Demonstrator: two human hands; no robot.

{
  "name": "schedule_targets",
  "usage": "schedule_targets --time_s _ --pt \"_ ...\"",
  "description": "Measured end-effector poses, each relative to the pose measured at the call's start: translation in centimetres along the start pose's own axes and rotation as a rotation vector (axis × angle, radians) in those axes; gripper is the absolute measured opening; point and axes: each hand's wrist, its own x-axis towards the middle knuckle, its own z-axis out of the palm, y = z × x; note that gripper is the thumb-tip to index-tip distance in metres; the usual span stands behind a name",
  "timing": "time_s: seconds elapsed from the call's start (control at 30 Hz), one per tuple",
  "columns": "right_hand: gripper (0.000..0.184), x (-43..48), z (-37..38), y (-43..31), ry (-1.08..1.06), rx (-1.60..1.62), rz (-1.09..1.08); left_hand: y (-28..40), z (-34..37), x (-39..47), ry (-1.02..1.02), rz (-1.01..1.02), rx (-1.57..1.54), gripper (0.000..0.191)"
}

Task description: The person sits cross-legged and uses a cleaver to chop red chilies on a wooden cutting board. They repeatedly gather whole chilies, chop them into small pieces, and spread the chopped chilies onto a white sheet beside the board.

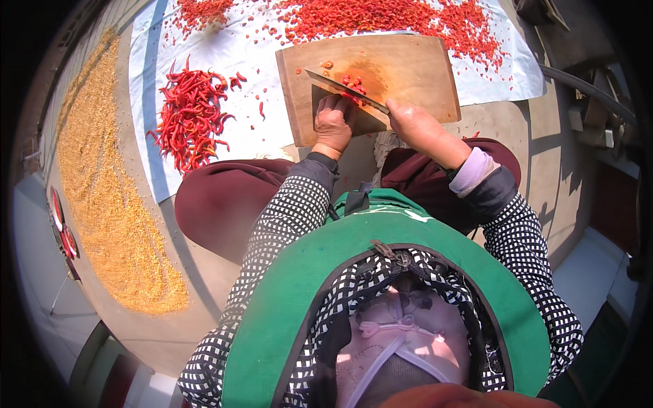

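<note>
A wooden cutting board lies tilted in front of my knees, with a damp orange stain near its middle. My right hand grips the handle of a long-bladed kitchen knife, whose blade slants across the board towards the upper left. Just below the blade, the bent fingers of my left hand press on red chili peppers, mostly hidden by the fingers and blade. Chopped chili pieces sit against the far side of the blade. A few orange bits lie near its tip.
A white sheet spreads under the board. On it are a heap of whole red chilies at left and a wide scatter of chopped chili beyond the board. Yellow grain covers the floor farther left. A dark hose curves at right.
</note>
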Motion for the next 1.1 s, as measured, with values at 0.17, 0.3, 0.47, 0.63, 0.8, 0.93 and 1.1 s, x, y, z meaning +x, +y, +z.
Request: schedule_targets --time_s 0.17,0.3,0.47,0.63,0.8,0.93,1.1 --pt "0.010 1.3 1.0 -0.4 -0.076 -0.075 0.033 0.0 0.0 -0.1 -0.013 -0.040 -0.024 0.018" --pt "0.014 2.2 2.5 -0.5 -0.029 -0.041 0.093 -0.3 0.2 0.1 -0.008 -0.044 0.022 0.019" --pt "0.012 1.5 1.4 -0.3 0.067 0.047 0.063 -0.3 -0.2 -0.2 -0.034 -0.040 -0.064 0.019" --pt "0.012 1.4 -0.1 -0.6 -0.071 -0.039 0.045 -0.2 -0.3 -0.1 -0.034 -0.040 -0.036 0.020" --pt "0.012 2.4 2.3 -0.9 -0.094 -0.103 0.075 -0.3 0.0 0.0 -0.042 -0.056 -0.089 0.020" --pt "0.014 2.5 3.4 -0.4 0.047 0.006 0.095 -0.2 0.1 0.0 -0.027 -0.055 -0.014 0.026" --pt "0.012 1.4 1.9 -0.1 0.096 0.072 0.079 -0.1 0.1 0.0 -0.065 -0.047 0.011 0.028"
